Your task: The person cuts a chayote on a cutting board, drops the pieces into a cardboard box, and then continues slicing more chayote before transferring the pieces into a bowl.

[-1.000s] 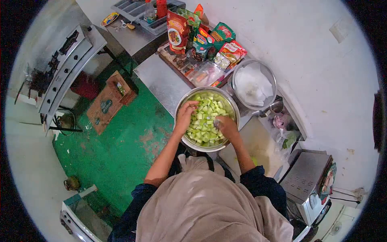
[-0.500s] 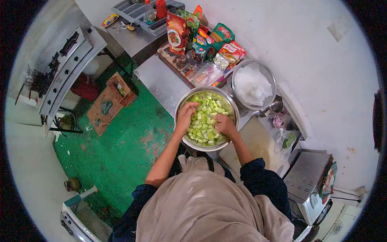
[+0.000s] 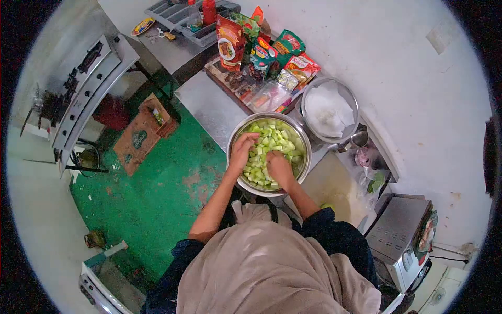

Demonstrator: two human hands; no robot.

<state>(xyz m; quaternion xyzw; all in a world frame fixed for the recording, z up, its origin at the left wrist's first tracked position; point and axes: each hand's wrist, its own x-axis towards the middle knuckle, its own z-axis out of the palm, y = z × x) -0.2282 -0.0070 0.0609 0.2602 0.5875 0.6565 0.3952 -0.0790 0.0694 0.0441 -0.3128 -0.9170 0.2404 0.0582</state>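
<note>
A round metal bowl [image 3: 307, 144] stands at the near edge of the counter, filled with pale green vegetable chunks [image 3: 260, 176], which look like chayote or cucumber. Over the bowl's left side lies my left hand [image 3: 241, 153], fingers stretched toward the chunks and slightly apart. My right hand [image 3: 280, 168] reaches into the middle of the pile from the right. Its fingers are curled down and drawn together; their tips are hidden, so I cannot make out what they hold.
Behind the bowl, a tray [image 3: 226, 86] carries seasoning packets [image 3: 263, 55]. A clear container [image 3: 327, 110] with white contents stands at the back right. A cutting board [image 3: 334, 183] lies right of the bowl, with a microwave-like box [image 3: 400, 225] beyond. A stove [image 3: 86, 94] stands far left.
My right hand has moved left within the bowl, from the right side of the pile to its middle. My left hand has hardly moved. A green bit now shows on the cutting board's near edge.
</note>
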